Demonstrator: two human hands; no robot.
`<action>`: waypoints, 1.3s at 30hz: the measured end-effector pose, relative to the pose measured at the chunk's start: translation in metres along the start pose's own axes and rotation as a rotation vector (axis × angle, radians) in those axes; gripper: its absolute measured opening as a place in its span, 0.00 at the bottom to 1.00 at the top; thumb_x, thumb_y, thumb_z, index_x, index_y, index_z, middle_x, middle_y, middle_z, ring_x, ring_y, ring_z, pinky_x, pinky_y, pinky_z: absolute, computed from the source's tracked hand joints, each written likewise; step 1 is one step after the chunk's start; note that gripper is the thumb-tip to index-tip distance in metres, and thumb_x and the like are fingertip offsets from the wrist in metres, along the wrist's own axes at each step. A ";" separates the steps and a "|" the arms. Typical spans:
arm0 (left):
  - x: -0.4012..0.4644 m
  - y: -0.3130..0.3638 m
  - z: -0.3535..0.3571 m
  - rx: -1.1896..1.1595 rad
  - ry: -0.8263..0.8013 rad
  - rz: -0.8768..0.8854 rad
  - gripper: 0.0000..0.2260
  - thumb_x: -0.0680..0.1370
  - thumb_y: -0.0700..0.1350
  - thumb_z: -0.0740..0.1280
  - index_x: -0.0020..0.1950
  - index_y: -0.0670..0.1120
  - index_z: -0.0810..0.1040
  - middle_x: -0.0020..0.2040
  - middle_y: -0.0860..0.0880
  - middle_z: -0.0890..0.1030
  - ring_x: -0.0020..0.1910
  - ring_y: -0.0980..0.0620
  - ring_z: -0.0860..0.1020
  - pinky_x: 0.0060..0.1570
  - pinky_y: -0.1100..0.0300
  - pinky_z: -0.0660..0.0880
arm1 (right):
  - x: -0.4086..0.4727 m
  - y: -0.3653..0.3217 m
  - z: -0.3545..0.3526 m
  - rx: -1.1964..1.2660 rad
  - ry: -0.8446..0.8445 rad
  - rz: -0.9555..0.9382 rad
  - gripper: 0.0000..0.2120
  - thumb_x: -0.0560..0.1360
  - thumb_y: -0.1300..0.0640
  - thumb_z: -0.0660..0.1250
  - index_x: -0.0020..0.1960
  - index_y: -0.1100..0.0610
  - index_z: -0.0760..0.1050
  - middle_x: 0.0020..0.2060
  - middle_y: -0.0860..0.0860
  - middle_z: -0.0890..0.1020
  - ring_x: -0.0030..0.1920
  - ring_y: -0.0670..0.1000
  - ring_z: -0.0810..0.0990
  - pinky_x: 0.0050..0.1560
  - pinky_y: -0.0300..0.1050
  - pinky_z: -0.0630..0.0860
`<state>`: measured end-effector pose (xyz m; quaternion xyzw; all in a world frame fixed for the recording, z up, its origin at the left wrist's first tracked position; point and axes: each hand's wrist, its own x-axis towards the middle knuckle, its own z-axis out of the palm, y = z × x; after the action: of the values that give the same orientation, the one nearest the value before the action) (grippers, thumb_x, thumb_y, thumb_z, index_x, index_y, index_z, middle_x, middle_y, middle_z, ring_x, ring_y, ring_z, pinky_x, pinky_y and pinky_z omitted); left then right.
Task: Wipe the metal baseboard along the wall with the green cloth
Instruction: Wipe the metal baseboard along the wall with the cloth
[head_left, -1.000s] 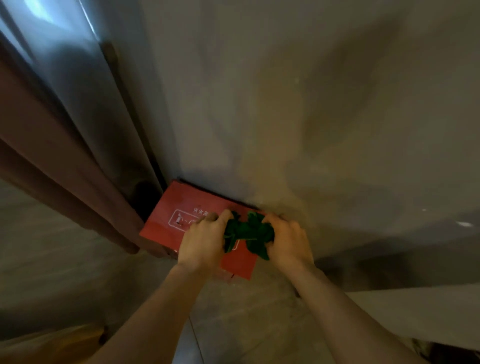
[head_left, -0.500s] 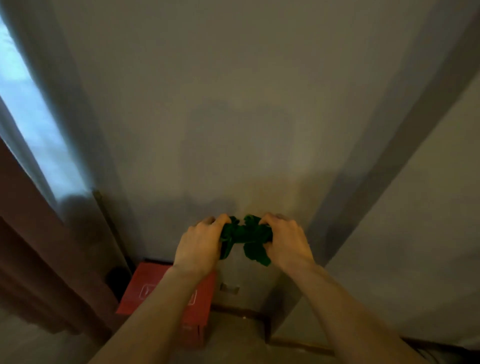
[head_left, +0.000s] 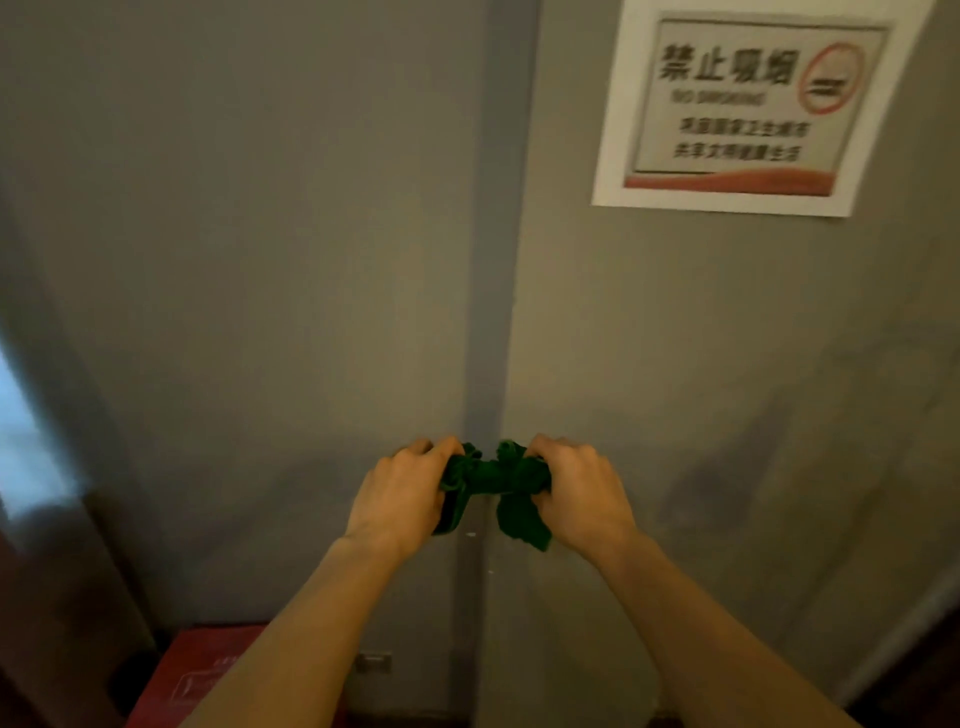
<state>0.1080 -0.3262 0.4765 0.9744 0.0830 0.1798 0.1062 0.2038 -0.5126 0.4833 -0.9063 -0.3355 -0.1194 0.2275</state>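
**Between your two fists: green cloth bunched up, held in front of the wall corner**

Between your hands is where the green cloth (head_left: 493, 480) sits right now, scrunched into a rope-ish wad. Your left hand (head_left: 397, 496) has one end and your right hand (head_left: 579, 499) has the other, both with fingers curled tight around the fabric, so they're clamped on it, not loose. The wad's long axis runs side to side, knuckle to knuckle, roughly level. A loose flap droops down from the right-hand end, hanging just below your right fingers (head_left: 550, 452) and pointing at the floor. A smaller fold hangs under your left fist too.

Both forearms come up from the bottom edge, and the cloth is out in the air, not pressed to anything as far as you can tell.

Past your fingertips is the grey wall (head_left: 260, 260), with a vertical corner seam running straight up above the gap between your hands. Up and to the right of your right hand there's a no-smoking sign (head_left: 743, 109), blurry. Down below your left wrist you get a red box (head_left: 202, 670) on the floor, plus a small wall outlet (head_left: 373, 661) just right of your left forearm. The baseboard itself isn't clear enough here to call.
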 end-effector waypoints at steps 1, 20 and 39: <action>0.000 0.017 0.001 0.001 0.005 0.003 0.17 0.78 0.37 0.67 0.64 0.51 0.72 0.53 0.45 0.78 0.47 0.40 0.79 0.44 0.45 0.78 | -0.007 0.011 -0.011 -0.011 0.005 0.005 0.11 0.72 0.64 0.67 0.52 0.53 0.75 0.46 0.54 0.80 0.43 0.59 0.79 0.38 0.54 0.77; 0.014 0.147 0.020 -0.048 -0.009 0.124 0.16 0.77 0.35 0.67 0.61 0.49 0.72 0.53 0.45 0.77 0.47 0.40 0.78 0.44 0.43 0.78 | -0.063 0.101 -0.093 -0.129 0.053 0.112 0.10 0.72 0.62 0.68 0.53 0.53 0.75 0.46 0.54 0.80 0.44 0.60 0.79 0.38 0.54 0.77; -0.024 0.074 0.163 -0.153 -0.237 0.043 0.15 0.77 0.36 0.68 0.61 0.49 0.72 0.52 0.43 0.77 0.47 0.37 0.79 0.46 0.42 0.78 | -0.095 0.138 0.066 -0.094 -0.164 0.203 0.12 0.72 0.61 0.69 0.53 0.52 0.74 0.44 0.53 0.78 0.41 0.59 0.78 0.36 0.52 0.76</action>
<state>0.1549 -0.4312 0.3367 0.9794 0.0349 0.0717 0.1853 0.2287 -0.6258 0.3451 -0.9519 -0.2537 -0.0369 0.1677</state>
